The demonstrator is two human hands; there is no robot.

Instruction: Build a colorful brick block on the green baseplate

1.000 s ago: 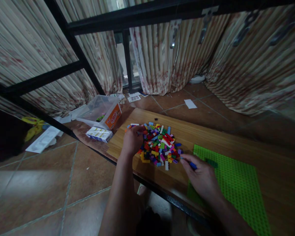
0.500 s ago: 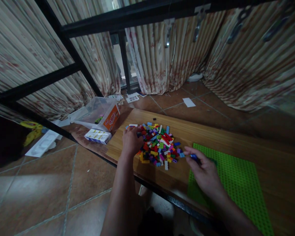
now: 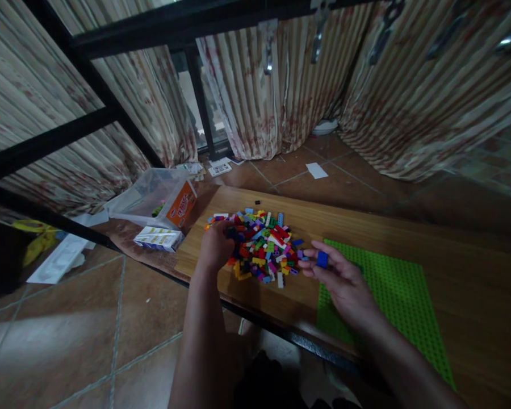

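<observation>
The wooden tabletop (image 3: 357, 227) before you carries a green baseplate (image 3: 396, 307) and, left of it, a heap of mixed bricks (image 3: 266, 247). Your left hand (image 3: 216, 245) is at the heap's left edge, fingertips obscured; I cannot tell its grip. Your right hand (image 3: 344, 278), beside the heap's right edge, grips a blue brick (image 3: 322, 259) between its fingers.

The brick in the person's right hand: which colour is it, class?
The brick is blue; it shows best in the head view.

Your view is dim; pale glare sits on the brown square-tiled floor (image 3: 85, 318); outer edges look stretched.
</observation>
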